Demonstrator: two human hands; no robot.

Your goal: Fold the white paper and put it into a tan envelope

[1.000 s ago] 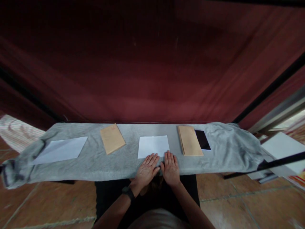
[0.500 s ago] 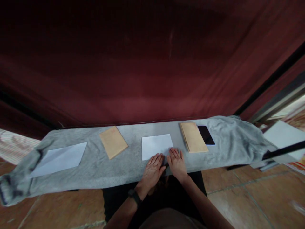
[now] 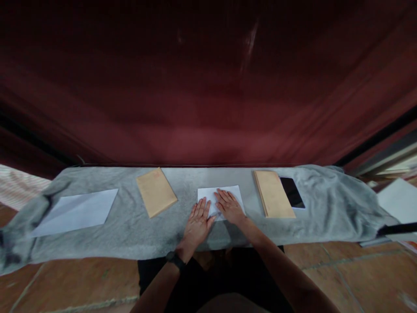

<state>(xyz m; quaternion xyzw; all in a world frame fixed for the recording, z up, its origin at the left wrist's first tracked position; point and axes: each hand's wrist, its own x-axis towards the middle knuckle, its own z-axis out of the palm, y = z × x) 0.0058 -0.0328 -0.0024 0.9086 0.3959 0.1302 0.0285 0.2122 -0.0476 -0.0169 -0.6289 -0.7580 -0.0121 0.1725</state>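
A small white sheet of paper (image 3: 235, 193), which looks folded, lies in front of me on a grey cloth (image 3: 130, 239). My left hand (image 3: 197, 219) rests flat at its lower left corner, fingers stretched out. Across the middle of the paper lies my right hand (image 3: 230, 205), palm down with fingers spread, hiding part of the sheet. To the left is a single brown envelope (image 3: 156, 191); to the right is a stack of brown envelopes (image 3: 273, 193).
A phone (image 3: 292, 192) lies beside the stack. At the far left is a larger white sheet (image 3: 78, 211). A dark red panel (image 3: 202, 108) rises behind the cloth. More white paper (image 3: 399, 200) shows at the right edge, near a dark bar (image 3: 399, 229).
My right hand has slid up and left onto the middle of the paper. My left hand has moved left to its lower left corner. The view has shifted slightly.
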